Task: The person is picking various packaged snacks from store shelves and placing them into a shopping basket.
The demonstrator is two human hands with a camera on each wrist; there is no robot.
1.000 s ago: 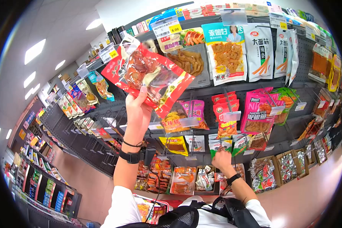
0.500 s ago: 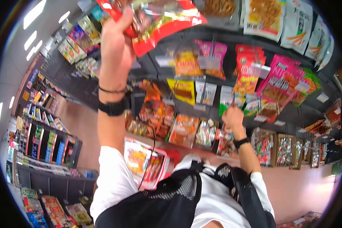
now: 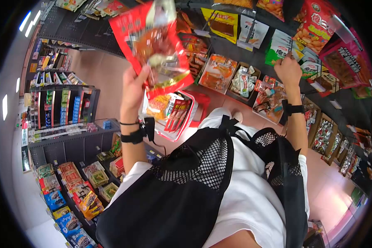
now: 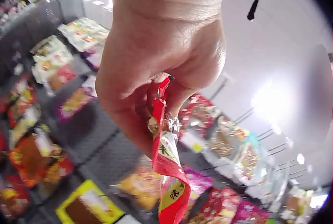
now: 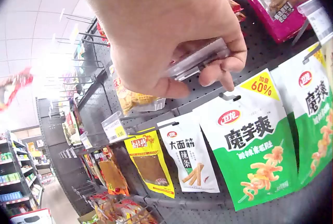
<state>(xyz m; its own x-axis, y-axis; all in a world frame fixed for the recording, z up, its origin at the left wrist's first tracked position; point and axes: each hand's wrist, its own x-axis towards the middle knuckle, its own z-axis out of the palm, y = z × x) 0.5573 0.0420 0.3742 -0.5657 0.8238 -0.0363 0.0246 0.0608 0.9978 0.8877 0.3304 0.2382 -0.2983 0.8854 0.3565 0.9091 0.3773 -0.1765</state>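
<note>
My left hand [image 3: 133, 89] grips a red snack packet [image 3: 151, 43] by its edge, thumb on the near face. The packet has a clear window with brown food inside, and in the left wrist view it is seen edge-on. In the head view it overlaps the far side of a shopping basket [image 3: 190, 118] holding several packets. My right hand [image 3: 289, 73] is at the hanging rack. In the right wrist view its thumb and fingers curl round a clear plastic label holder [image 5: 200, 60], just above a green-and-white snack bag [image 5: 255, 146] hanging on a hook.
A yellow packet [image 5: 151, 164] and a white packet [image 5: 188, 154] hang beside the green-and-white bag. Boxes of small packs, such as an orange-filled box [image 3: 218, 71], line the lower shelf. Another shelf of snacks [image 3: 72, 177] stands at the left.
The head view has tilted down, bringing the basket into fuller view. The red packet now appears over the basket's far side, still in my left hand. My right hand stays at the green-and-white bags.
</note>
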